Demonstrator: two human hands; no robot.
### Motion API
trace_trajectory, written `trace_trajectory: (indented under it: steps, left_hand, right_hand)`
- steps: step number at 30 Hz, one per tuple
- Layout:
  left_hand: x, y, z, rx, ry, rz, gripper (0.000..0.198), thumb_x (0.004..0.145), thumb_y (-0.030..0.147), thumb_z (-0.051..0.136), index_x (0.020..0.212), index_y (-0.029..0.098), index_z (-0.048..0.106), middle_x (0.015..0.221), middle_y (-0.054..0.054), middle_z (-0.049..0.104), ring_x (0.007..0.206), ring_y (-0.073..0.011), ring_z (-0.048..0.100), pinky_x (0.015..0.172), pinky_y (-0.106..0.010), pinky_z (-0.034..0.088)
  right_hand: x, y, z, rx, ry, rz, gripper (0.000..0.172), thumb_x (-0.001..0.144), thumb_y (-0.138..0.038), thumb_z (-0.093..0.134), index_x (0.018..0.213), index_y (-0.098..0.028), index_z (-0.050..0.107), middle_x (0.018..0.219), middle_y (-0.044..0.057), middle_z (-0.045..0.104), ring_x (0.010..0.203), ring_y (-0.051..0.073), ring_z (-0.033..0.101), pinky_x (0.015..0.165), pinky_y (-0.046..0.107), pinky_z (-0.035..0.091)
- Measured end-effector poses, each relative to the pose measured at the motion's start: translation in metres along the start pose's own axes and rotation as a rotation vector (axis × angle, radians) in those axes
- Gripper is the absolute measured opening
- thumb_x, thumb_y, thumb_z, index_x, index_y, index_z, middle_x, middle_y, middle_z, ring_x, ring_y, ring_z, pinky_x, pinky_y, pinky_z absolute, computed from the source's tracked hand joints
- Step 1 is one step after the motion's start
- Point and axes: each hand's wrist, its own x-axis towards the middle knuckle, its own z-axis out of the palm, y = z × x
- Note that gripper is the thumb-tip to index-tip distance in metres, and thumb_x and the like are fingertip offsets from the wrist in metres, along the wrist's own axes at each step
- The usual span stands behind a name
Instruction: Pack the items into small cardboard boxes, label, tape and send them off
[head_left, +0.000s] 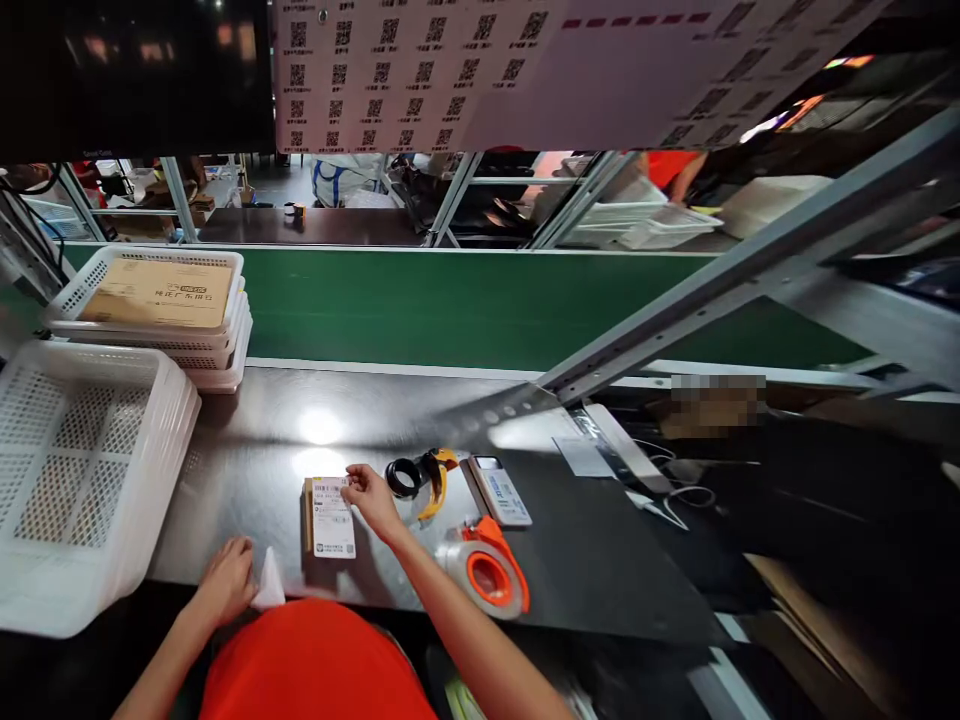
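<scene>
A small flat brown box (308, 515) lies on the dark table (585, 550) with a white printed label (332, 517) on its top. My right hand (373, 498) presses its fingertips on the label's upper right corner, fingers pinched together. My left hand (227, 580) rests near the table's front edge, fingers curled on a white strip of backing paper (268, 582).
An orange tape dispenser (489, 570), a black and yellow handheld scanner (417, 477) and a grey device (502, 492) lie right of the box. White mesh baskets (75, 470) stand left, another stack (161, 300) holds a cardboard box. A green conveyor belt (465, 305) runs behind.
</scene>
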Motion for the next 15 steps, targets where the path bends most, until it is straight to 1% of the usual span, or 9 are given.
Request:
trace_trajectory:
  steps: [2,4,6,8,10,13,14,15]
  left_hand:
    - [0.005,0.010,0.000,-0.023,0.100,0.173,0.027,0.092,0.013,0.050,0.104,0.016,0.074,0.149,-0.017,0.062,0.141,-0.0320,0.056,0.118,-0.045,0.047]
    - [0.011,0.024,0.000,-0.047,0.160,0.337,0.028,0.089,0.014,0.054,0.108,0.017,0.075,0.155,-0.016,0.060,0.147,-0.0328,0.052,0.123,-0.047,0.043]
    - [0.018,0.041,0.000,-0.061,0.159,0.481,0.035,0.088,0.016,0.058,0.120,0.018,0.074,0.160,-0.015,0.056,0.151,-0.0335,0.048,0.127,-0.049,0.039]
    - [0.026,0.056,0.000,-0.065,0.115,0.580,0.040,0.092,0.020,0.058,0.130,0.018,0.071,0.162,-0.014,0.055,0.153,-0.0336,0.047,0.129,-0.052,0.036]
    - [0.035,0.068,0.000,-0.067,0.051,0.630,0.040,0.096,0.022,0.055,0.132,0.019,0.070,0.160,-0.014,0.058,0.152,-0.0332,0.048,0.129,-0.052,0.035]
    - [0.045,0.076,0.003,-0.097,-0.021,0.638,0.038,0.097,0.021,0.054,0.130,0.018,0.072,0.154,-0.014,0.063,0.148,-0.0322,0.052,0.127,-0.046,0.038]
    - [0.047,0.076,0.005,-0.110,-0.030,0.628,0.038,0.097,0.021,0.053,0.130,0.018,0.072,0.153,-0.015,0.064,0.147,-0.0322,0.054,0.125,-0.044,0.040]
    - [0.049,0.076,0.007,-0.123,-0.033,0.617,0.039,0.096,0.021,0.054,0.131,0.018,0.072,0.152,-0.015,0.064,0.145,-0.0325,0.055,0.124,-0.044,0.041]
  right_hand:
    - [0.006,0.006,0.003,-0.055,-0.021,-0.010,0.036,0.056,-0.027,0.067,0.092,-0.022,0.063,0.076,-0.004,0.062,0.065,0.015,0.058,0.065,0.030,0.051]
    - [0.009,0.010,0.006,-0.117,-0.034,-0.030,0.036,0.058,-0.026,0.064,0.094,-0.022,0.064,0.077,-0.003,0.065,0.069,0.017,0.062,0.068,0.031,0.052]
    - [0.010,0.014,0.008,-0.187,-0.040,-0.056,0.035,0.061,-0.026,0.064,0.095,-0.022,0.064,0.079,-0.002,0.067,0.072,0.019,0.064,0.070,0.032,0.054]
    - [0.011,0.017,0.008,-0.262,-0.046,-0.091,0.032,0.064,-0.025,0.062,0.097,-0.022,0.064,0.080,-0.001,0.068,0.074,0.020,0.066,0.072,0.033,0.055]
    - [0.011,0.021,0.008,-0.333,-0.051,-0.137,0.031,0.069,-0.024,0.060,0.099,-0.022,0.065,0.083,0.001,0.070,0.076,0.020,0.067,0.075,0.035,0.057]
    - [0.007,0.026,0.008,-0.426,-0.066,-0.223,0.035,0.074,-0.021,0.056,0.108,-0.020,0.066,0.092,0.004,0.073,0.081,0.021,0.069,0.081,0.039,0.059]
    - [0.004,0.029,0.009,-0.450,-0.073,-0.256,0.039,0.075,-0.020,0.055,0.113,-0.020,0.067,0.098,0.006,0.074,0.087,0.023,0.071,0.086,0.042,0.060]
    - [0.000,0.032,0.010,-0.465,-0.076,-0.286,0.044,0.076,-0.018,0.055,0.118,-0.020,0.067,0.108,0.009,0.075,0.097,0.024,0.072,0.093,0.045,0.060]
